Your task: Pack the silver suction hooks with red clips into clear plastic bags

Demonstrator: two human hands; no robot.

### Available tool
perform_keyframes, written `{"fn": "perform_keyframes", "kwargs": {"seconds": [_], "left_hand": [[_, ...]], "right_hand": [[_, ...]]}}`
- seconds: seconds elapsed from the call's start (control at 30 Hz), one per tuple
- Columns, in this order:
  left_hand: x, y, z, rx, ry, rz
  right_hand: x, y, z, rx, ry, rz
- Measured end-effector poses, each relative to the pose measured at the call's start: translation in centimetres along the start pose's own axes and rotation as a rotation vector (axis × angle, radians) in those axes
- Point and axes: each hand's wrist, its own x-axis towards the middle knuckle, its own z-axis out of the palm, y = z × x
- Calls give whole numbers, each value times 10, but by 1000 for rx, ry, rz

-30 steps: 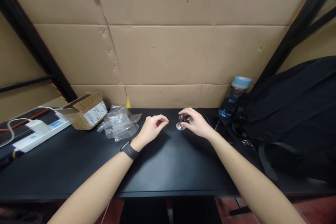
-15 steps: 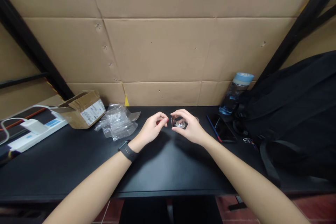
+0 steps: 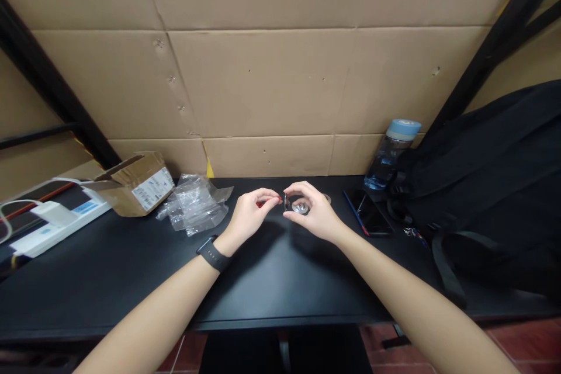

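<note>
My left hand (image 3: 252,210) is closed in a pinch on a small red piece (image 3: 262,203), whose kind I cannot make out; the fingers cover most of it. My right hand (image 3: 313,210) grips a thin, shiny disc (image 3: 286,202) between thumb and fingertips, its edge turned almost toward me. The two hands face each other over the desk, the red piece close to the disc; whether they touch I cannot tell. Through the curve of the right hand shows a round silver metal part (image 3: 300,208). Behind that hand, a pale rounded rim (image 3: 328,198) is mostly hidden.
Crumpled clear plastic bags (image 3: 195,204) and an opened cardboard box (image 3: 135,184) lie to the left, beside a white power strip (image 3: 61,228). On the right are a phone (image 3: 369,213), a blue-lidded water bottle (image 3: 392,155) and a black backpack (image 3: 491,187). Cardboard (image 3: 263,82) walls the desk's back.
The shiny disc in my right hand has turned more edge-on. My left fingertips with the red piece are slightly nearer to it. The whole view has shifted a little.
</note>
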Motion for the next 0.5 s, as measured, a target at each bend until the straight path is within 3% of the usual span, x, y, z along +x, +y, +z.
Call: {"fn": "perform_keyframes", "kwargs": {"seconds": [0.2, 0.37, 0.5], "left_hand": [[2, -2, 0, 24, -25, 46], [2, -3, 5, 96, 9, 155], [0, -2, 9, 146, 59, 142]], "right_hand": [[-2, 3, 9, 71, 48, 13], [-3, 6, 14, 76, 77, 30], [-3, 8, 16, 100, 84, 37]]}}
